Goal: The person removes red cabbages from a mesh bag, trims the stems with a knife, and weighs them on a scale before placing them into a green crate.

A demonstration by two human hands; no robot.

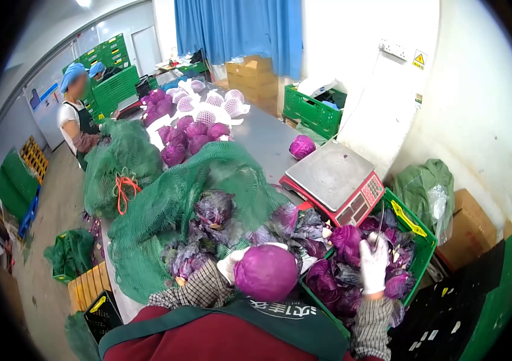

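Observation:
A peeled, smooth red cabbage [266, 272] rests against my apron front, with my gloved left hand [232, 265] closed on its left side. Over the green crate [428, 245] on the right, my gloved right hand [374, 262] is closed around a knife [380, 220], whose thin blade points up and away. Purple outer leaves [347, 242] and cut pieces fill that crate. Ahead of my left hand, untrimmed red cabbages [214, 208] lie partly inside a green mesh sack [148, 207] on the table.
A red-edged scale [332, 179] stands beside the crate, with one cabbage [302, 147] behind it. Trimmed cabbages [196, 129], some in white foam nets [208, 107], sit farther up the table. A co-worker [77, 114] stands at the left beside another mesh sack [117, 159].

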